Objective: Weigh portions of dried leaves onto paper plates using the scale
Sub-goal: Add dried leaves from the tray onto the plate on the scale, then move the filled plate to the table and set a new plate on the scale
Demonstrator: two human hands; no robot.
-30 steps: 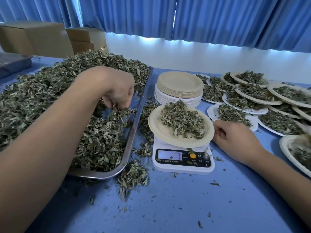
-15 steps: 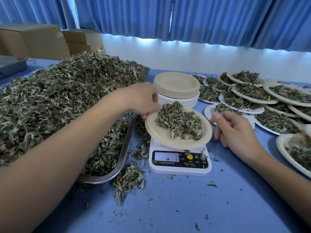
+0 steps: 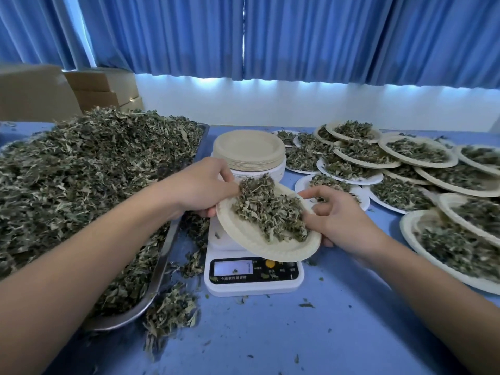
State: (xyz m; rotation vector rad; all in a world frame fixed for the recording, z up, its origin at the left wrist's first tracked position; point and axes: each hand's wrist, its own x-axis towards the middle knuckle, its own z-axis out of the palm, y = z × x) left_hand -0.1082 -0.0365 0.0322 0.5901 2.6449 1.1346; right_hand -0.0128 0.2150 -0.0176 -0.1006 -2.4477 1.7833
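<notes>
Plate (image 3: 243, 236) of dried leaves (image 3: 270, 209) tilts over the scale (image 3: 254, 282), left hand (image 3: 200, 185) gripping its left rim, right hand (image 3: 341, 215) its right.

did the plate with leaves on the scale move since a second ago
Yes. It lay flat on the scale; now the left hand and right hand hold the plate tilted, shifted right across the scale.

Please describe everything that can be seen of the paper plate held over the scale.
The paper plate is round, beige, with a raised rim, seemingly pressed paper. A heap of dried leaves lies on it. It is tilted over the scale, left side higher; contact with the scale cannot be told. The left hand grips its left rim, the right hand its right rim.
</notes>
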